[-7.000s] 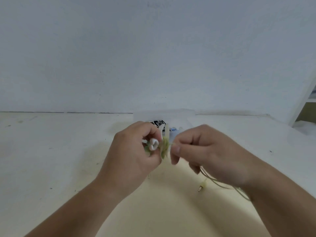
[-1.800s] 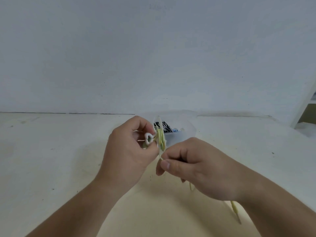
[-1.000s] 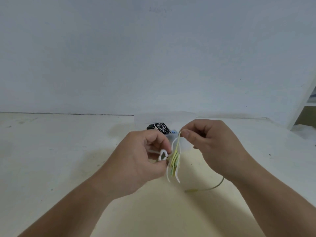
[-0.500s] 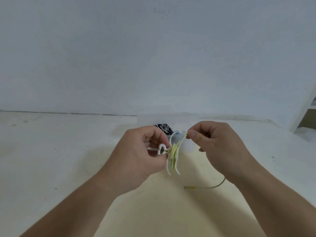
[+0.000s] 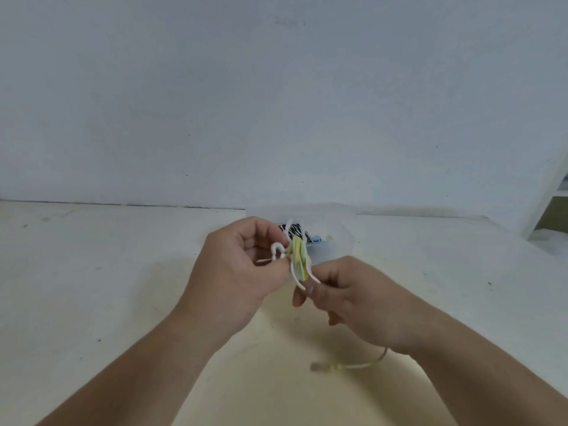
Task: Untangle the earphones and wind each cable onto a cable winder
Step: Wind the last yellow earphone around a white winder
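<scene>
Hands: L hand grips white winder w/ yellow cable wound on; R hand pinches cable.

One left hand, one right hand (two hands); one winder; one yellow-green cable; one clear box.

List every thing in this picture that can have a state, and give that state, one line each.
left hand: grips the cable winder
right hand: pinches the earphone cable below the winder
cable winder: held up, partly wound
earphone cable: mostly wound, tail hanging loose
plug: free at the tail's end
clear container: holds a black-and-white striped item
</scene>
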